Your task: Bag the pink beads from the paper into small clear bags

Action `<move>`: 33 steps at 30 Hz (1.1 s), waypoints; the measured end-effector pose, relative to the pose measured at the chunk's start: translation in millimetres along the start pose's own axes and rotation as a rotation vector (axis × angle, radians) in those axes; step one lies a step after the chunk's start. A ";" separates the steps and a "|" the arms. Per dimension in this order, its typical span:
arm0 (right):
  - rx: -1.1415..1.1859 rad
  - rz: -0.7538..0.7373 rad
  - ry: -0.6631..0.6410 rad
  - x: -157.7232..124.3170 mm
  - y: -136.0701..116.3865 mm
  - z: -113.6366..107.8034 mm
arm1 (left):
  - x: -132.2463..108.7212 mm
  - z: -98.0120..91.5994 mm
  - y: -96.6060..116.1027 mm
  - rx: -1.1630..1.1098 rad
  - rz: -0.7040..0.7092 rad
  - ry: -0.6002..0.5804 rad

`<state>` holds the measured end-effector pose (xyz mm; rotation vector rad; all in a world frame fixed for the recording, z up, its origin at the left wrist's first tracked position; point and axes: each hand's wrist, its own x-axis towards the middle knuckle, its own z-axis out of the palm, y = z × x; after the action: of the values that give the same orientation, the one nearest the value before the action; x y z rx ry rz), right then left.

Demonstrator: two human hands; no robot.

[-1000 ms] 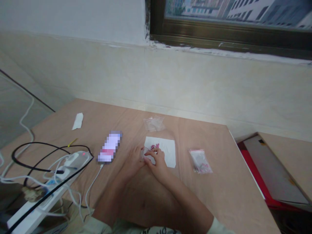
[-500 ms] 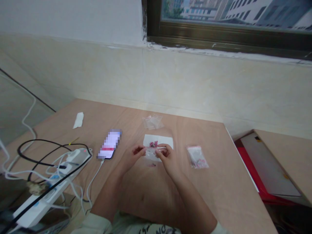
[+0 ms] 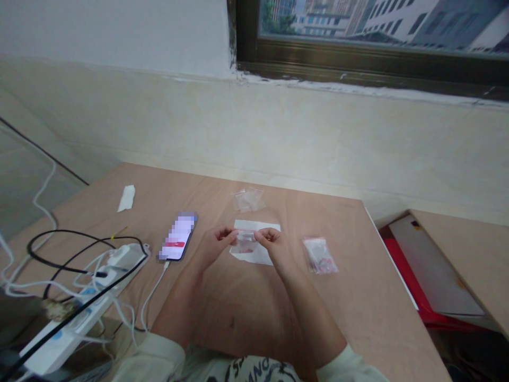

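Observation:
Both hands hold a small clear plastic bag (image 3: 245, 241) with pink beads in it, just above a white sheet of paper (image 3: 256, 255) on the wooden table (image 3: 358, 297). My left hand (image 3: 217, 244) pinches the bag's left top corner. My right hand (image 3: 272, 243) pinches the right top corner. The bag hangs between the two pinches, a little above the paper.
A filled clear bag of pink beads (image 3: 319, 255) lies right of the paper, and empty clear bags (image 3: 248, 199) lie behind it. A phone (image 3: 177, 243) on a white cable, a power strip (image 3: 85, 292) with tangled cables and a white scrap (image 3: 126, 197) sit to the left.
My hands rose from the paper with the small bag pinched between them. The pink beads that lay on the paper a second ago no longer show there. The camera tilted slightly.

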<state>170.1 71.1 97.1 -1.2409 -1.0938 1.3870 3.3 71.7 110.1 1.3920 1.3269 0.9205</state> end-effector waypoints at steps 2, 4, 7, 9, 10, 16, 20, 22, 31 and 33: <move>0.030 0.022 -0.045 3.4 -6.4 -0.1 | 4.8 -0.5 3.0 -0.072 -0.032 0.021; 0.058 0.028 -0.066 6.0 -10.9 -0.1 | 8.1 -0.6 5.5 -0.144 -0.052 0.036; 0.084 0.003 -0.055 9.2 -12.9 0.3 | 9.8 0.2 7.7 -0.193 -0.051 0.027; 0.066 -0.013 -0.033 10.3 -12.2 0.8 | 8.8 1.1 8.3 -0.190 -0.044 0.004; 0.052 -0.020 -0.022 10.4 -11.5 1.1 | 7.8 1.5 8.3 -0.183 -0.040 -0.012; 0.040 -0.028 -0.060 0.3 -3.6 4.5 | -1.5 2.7 5.8 -0.084 0.008 -0.104; 0.060 -0.046 -0.124 -8.7 4.2 7.8 | -8.5 5.3 3.7 -0.106 -0.008 -0.060; 0.075 -0.065 -0.104 -10.6 7.6 7.8 | -12.1 7.5 3.6 -0.107 -0.024 -0.080; 0.082 -0.057 -0.156 -12.8 9.8 3.9 | -15.3 15.2 10.0 -0.055 0.031 -0.172; 0.120 -0.050 -0.165 -12.3 7.6 4.2 | -13.0 16.9 9.4 -0.025 0.047 -0.180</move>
<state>165.8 57.7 91.9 -1.0211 -1.1288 1.5147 20.4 57.0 116.3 1.4561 1.1483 0.8193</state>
